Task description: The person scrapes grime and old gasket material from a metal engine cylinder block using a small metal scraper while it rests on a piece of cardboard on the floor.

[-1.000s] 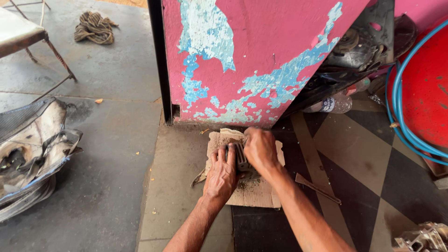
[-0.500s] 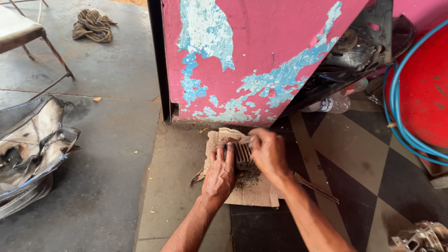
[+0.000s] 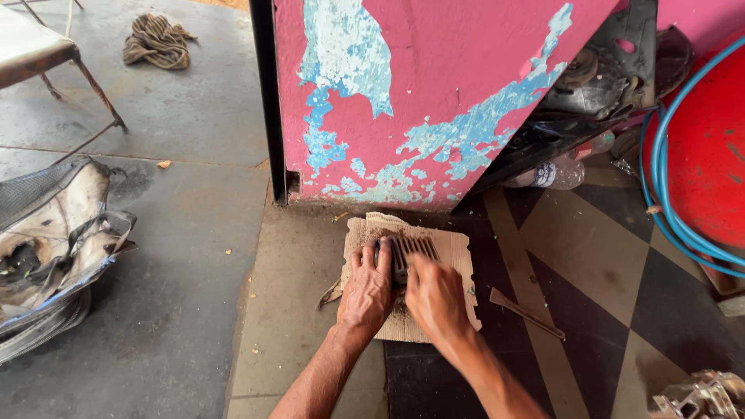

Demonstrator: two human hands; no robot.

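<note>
- The left hand [image 3: 367, 289] is gripping the grey finned metal part [image 3: 409, 252], which is lying on the cardboard [image 3: 458, 256] near the pink wall [image 3: 434, 77].
- The right hand [image 3: 434, 299] is pressing on its near side, fingers curled; whether it is holding something, I cannot tell.
- Dirt crumbs are lying on the cardboard, so cleaning seems partly done.

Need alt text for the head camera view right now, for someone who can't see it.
Two bare hands work on a finned grey metal part lying on a scrap of cardboard on the floor: the left hand steadies it, the right hand lies over its near side. Behind stands a pink panel with peeling blue paint.
</note>
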